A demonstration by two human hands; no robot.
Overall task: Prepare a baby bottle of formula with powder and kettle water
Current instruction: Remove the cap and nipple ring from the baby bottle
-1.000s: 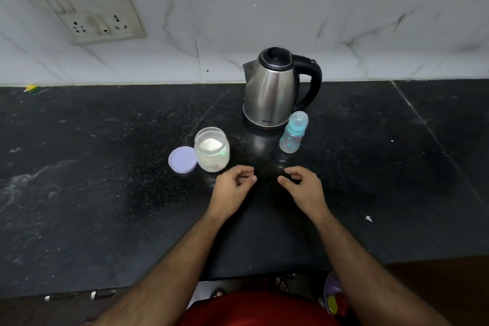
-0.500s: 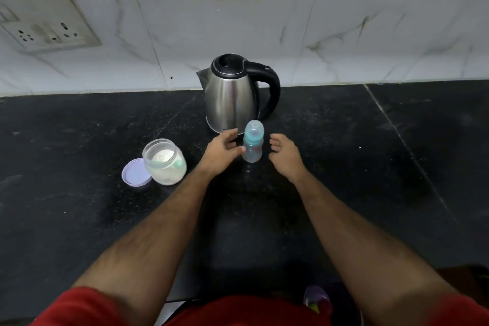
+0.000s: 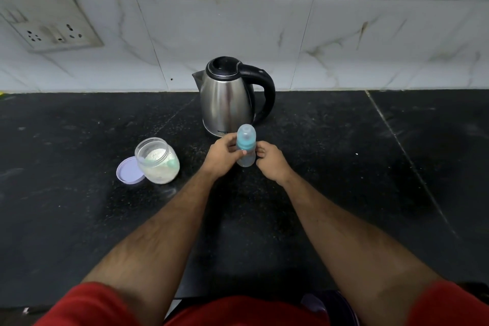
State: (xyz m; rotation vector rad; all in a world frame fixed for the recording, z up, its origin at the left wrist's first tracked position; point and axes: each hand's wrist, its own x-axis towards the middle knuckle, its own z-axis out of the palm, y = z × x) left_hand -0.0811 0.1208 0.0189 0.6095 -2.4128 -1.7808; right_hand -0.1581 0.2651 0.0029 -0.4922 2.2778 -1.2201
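The small clear baby bottle with a teal collar (image 3: 246, 149) is standing upright on the black stone counter (image 3: 79, 206), just before the steel kettle (image 3: 227, 98), bare counter lying wide to its right. The left hand (image 3: 222, 157) is gripping its body; the right hand's (image 3: 272, 163) curled fingers are touching its side.

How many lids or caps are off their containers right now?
1: the purple lid lies flat on the counter, left of the open powder jar. The bottle is capped.
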